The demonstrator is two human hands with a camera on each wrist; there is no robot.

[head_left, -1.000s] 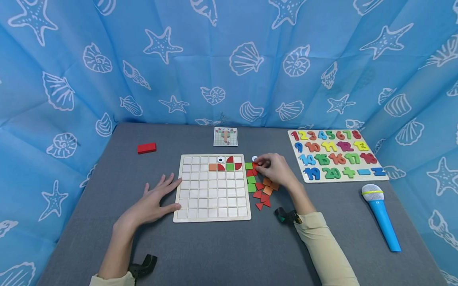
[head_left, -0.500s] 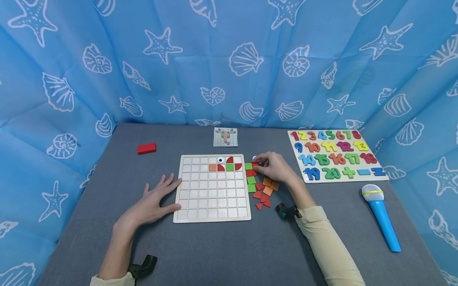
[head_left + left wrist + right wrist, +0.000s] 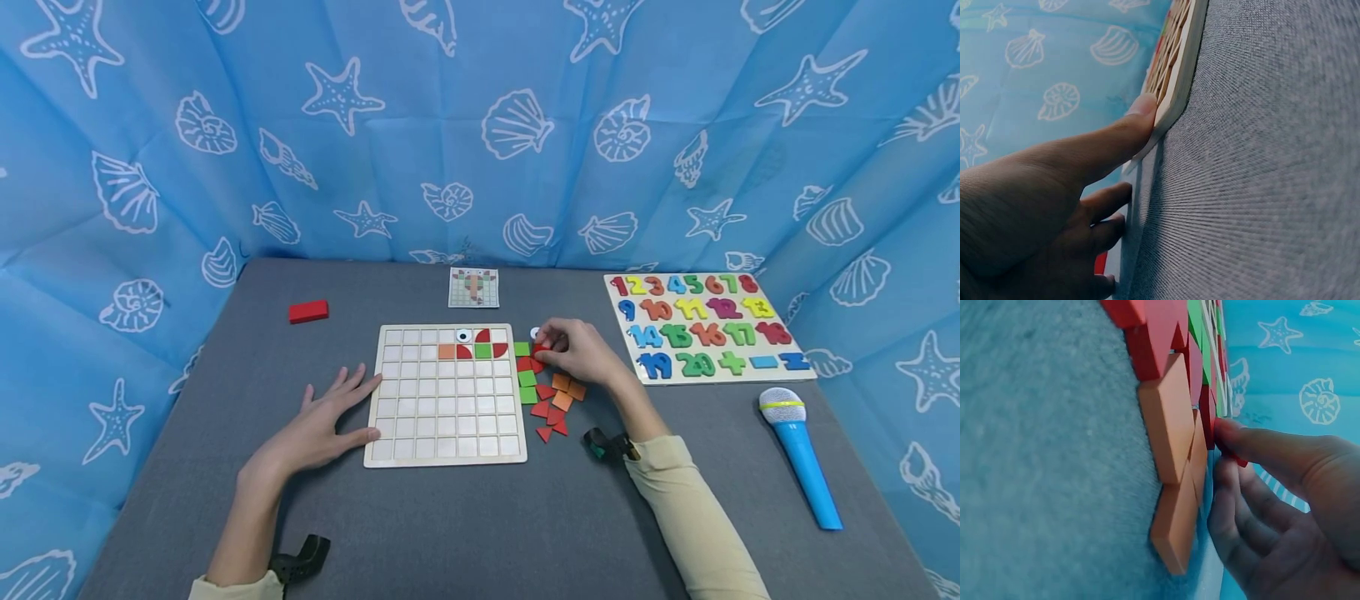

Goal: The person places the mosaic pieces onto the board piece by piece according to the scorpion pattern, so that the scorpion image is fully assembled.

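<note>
A pale wooden grid board [image 3: 435,400] lies in the middle of the table. In its upper right cells sit an eye tile [image 3: 463,336], an orange square [image 3: 446,352], a green square [image 3: 482,350] and several red-and-white tiles. My left hand [image 3: 318,429] spreads its fingers at the board's left edge; in the left wrist view the thumb [image 3: 1141,107] rests on the rim. To the board's right, my right hand [image 3: 577,350] pinches a small red tile [image 3: 1235,457] between thumb and fingers. Its exact shape is mostly hidden by them.
Beside the board lie loose green squares [image 3: 528,395], red pieces [image 3: 555,414] and orange squares [image 3: 562,401]. A pattern card [image 3: 473,287] is behind the board, a red block [image 3: 308,312] at left. A number puzzle [image 3: 705,329] and toy microphone [image 3: 798,458] occupy the right.
My right wrist and forearm have shifted slightly right, with the fingertips staying over the same red pieces. The left hand and the board have kept their places.
</note>
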